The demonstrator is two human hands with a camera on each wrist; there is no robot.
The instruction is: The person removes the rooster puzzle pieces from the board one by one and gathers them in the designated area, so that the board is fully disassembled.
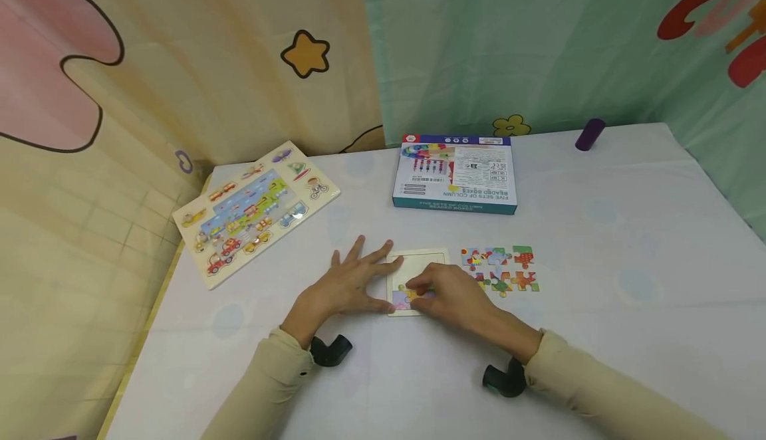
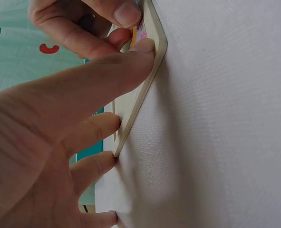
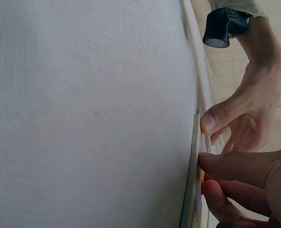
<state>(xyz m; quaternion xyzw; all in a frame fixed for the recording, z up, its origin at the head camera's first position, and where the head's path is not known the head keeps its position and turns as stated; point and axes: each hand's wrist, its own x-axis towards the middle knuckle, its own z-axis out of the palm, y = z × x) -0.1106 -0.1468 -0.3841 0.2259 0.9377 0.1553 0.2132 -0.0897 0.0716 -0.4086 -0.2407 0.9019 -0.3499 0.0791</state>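
Observation:
A small pale wooden puzzle tray (image 1: 413, 267) lies flat on the white table in the head view. My left hand (image 1: 353, 284) rests along its left side with fingers spread, the thumb pressing the near left corner. In that corner sits a lilac puzzle piece (image 1: 399, 300). My right hand (image 1: 457, 297) pinches a yellowish puzzle piece (image 1: 411, 294) right beside it, low over the tray; the fingers hide most of this piece. From the right wrist, the right thumb (image 3: 235, 166) and fingertips meet at the tray's surface. Several loose puzzle pieces (image 1: 523, 256) lie in rows to the tray's right.
Behind the tray lies a flat boxed bead set (image 1: 455, 174). A larger vehicle picture puzzle board (image 1: 257, 211) is at the back left. A purple cylinder (image 1: 590, 134) stands near the far right edge. Black wrist mounts (image 1: 505, 379) show under the forearms.

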